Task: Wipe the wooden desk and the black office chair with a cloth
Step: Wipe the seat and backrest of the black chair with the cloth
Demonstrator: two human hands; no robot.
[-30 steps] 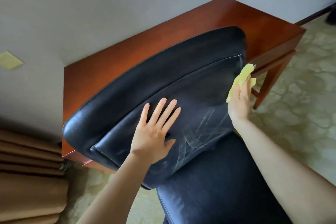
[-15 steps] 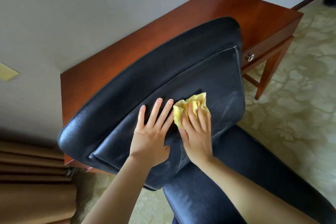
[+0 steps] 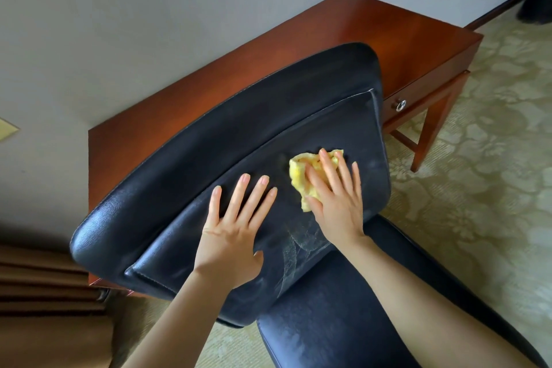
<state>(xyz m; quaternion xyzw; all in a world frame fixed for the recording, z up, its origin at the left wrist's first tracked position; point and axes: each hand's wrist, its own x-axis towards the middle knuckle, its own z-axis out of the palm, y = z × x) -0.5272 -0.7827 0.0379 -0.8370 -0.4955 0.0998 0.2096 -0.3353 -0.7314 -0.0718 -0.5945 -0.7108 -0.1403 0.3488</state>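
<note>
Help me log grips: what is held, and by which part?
Nothing is gripped. Right hand presses the yellow cloth onto the chair backrest, straight fingers over its middle; left hand lies flat beside it.

**Bare arms, bare grips**

The left grip (image 3: 231, 236) and the right grip (image 3: 337, 203) are uncovered human hands. Each has slim, long fingers (image 3: 239, 197) that taper toward the tips. The fingernails (image 3: 245, 178) are cut short and rounded at the ends, with a faint natural shine. Fine tendon ridges run along the back of the left grip, and a soft crease marks each wrist. The left forearm (image 3: 179, 317) and the right forearm (image 3: 433, 302) are bare as far as the view reaches. Both are smooth and rounded, widening steadily from the narrow wrists toward the elbows.
</note>
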